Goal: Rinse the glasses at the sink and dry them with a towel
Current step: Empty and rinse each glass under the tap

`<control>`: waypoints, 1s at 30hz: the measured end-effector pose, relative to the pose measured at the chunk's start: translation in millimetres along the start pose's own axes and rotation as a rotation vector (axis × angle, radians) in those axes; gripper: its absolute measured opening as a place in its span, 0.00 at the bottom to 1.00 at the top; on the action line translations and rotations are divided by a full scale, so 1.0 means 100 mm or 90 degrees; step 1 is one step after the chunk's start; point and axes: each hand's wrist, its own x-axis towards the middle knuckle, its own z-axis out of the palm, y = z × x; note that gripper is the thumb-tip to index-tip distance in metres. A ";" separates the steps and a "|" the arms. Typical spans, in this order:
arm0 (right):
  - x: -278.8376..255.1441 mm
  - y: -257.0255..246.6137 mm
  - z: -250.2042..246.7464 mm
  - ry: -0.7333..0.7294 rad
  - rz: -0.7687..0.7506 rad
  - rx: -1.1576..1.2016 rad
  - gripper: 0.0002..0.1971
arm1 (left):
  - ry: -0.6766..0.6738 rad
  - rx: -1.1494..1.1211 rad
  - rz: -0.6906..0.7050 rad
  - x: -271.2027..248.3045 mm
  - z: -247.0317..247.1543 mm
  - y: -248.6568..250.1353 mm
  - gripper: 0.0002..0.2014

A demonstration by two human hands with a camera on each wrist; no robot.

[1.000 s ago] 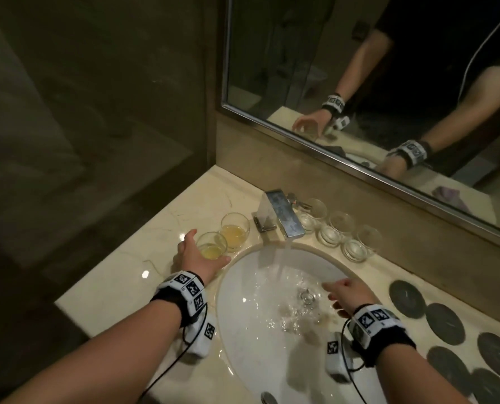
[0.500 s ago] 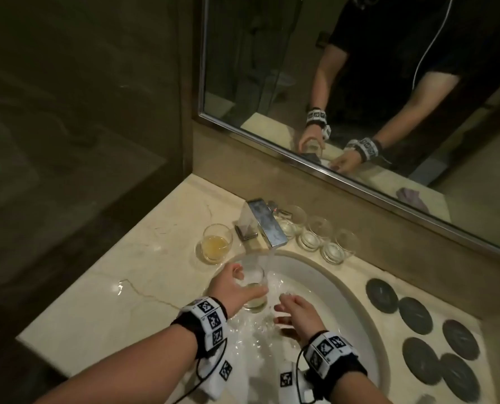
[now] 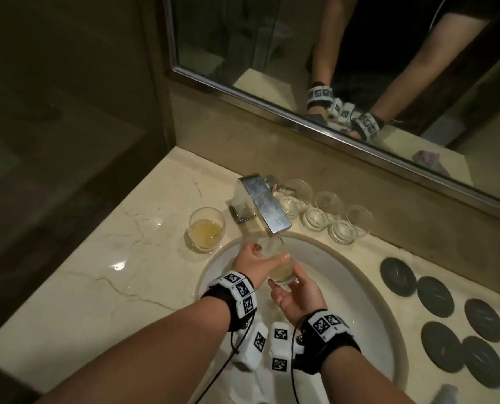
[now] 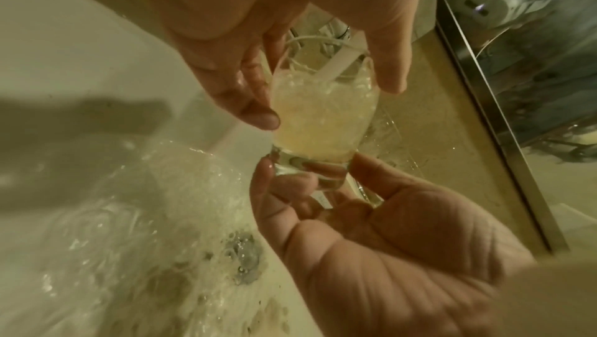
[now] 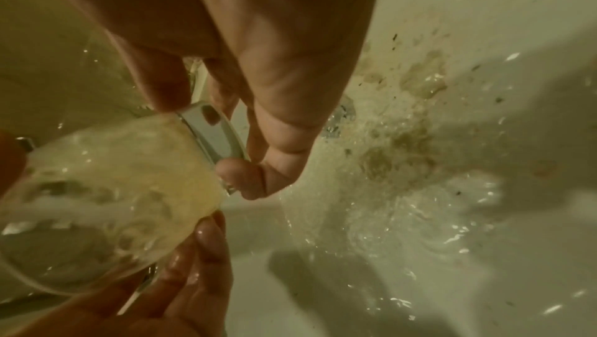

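A small clear glass of foamy yellowish liquid sits under the steel faucet, and water runs into it. My left hand grips its side, thumb and fingers wrapped around the glass. My right hand pinches its thick base from below, seen as the glass base between its fingertips. Both hands are over the white sink basin. A second glass with yellow liquid stands on the counter left of the faucet.
Three clear glasses stand in a row behind the faucet against the backsplash. Several dark round coasters lie on the marble counter at right. Water swirls around the drain. The mirror reflects a purple cloth.
My left hand lifted one yellow-liquid glass off the counter and brought it under the running faucet. My right hand rose from the basin water to grip the glass base.
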 end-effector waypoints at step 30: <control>0.00 -0.11 0.05 0.016 -0.007 -0.066 0.32 | -0.150 -0.194 0.023 0.17 -0.01 -0.14 0.38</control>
